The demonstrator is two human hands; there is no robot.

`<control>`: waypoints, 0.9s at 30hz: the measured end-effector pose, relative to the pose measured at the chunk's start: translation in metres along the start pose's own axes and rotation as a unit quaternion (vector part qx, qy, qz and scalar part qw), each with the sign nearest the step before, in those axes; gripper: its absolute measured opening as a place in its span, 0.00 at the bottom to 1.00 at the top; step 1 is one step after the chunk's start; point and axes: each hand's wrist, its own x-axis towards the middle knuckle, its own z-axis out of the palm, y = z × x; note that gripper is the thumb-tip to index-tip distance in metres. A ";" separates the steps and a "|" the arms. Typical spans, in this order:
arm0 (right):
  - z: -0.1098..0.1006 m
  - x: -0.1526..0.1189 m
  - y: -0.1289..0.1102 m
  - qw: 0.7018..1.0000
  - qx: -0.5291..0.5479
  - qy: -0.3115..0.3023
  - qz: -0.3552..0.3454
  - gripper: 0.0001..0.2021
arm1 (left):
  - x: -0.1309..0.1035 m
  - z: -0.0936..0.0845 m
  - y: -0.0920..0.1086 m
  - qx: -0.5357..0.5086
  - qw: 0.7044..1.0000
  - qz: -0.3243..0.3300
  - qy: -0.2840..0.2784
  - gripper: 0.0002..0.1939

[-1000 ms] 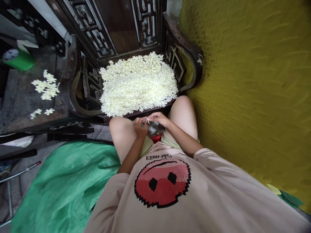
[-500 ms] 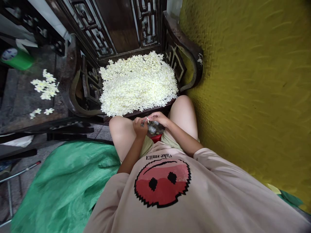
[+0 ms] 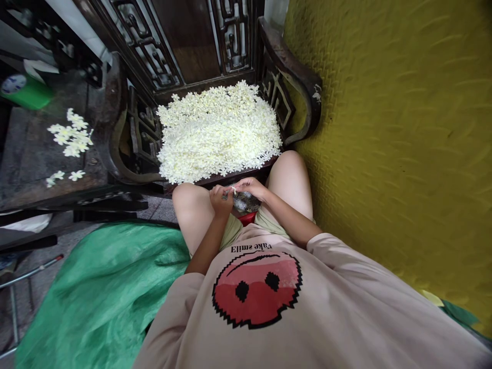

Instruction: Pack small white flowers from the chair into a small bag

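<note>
Between my knees, my left hand [image 3: 222, 200] and my right hand [image 3: 249, 187] meet at their fingertips. A small white flower [image 3: 234, 190] is pinched where the fingers come together. My left fingers are curled, and a small grey thing too small to name shows beside them. The right hand's thumb and fingers reach the flower from the other side. Just beyond the hands, a thick layer of white flowers [image 3: 219, 136] covers the seat of a dark carved wooden chair [image 3: 309, 97]. A speckled surface partly shows below the hands.
On the left, a dark wooden table [image 3: 26, 159] bears loose white flowers [image 3: 72, 134] and a green roll [image 3: 26, 91]. A green sheet [image 3: 111, 287] lies at the lower left, near a metal bar [image 3: 33, 271]. A yellow textured surface [image 3: 392, 133] fills the right side.
Both hands stay in nearly the same place, with only slight finger movement around the flower. The view has shifted very slightly.
</note>
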 end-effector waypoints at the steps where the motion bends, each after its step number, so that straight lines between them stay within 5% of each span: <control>1: 0.000 0.000 0.000 1.000 0.000 0.001 0.001 0.16 | 0.000 0.000 0.000 0.000 1.000 0.003 0.000 0.09; 27: 0.003 0.001 0.002 1.000 0.014 0.005 0.006 0.18 | 0.002 -0.001 0.005 -0.010 0.999 -0.032 -0.016 0.06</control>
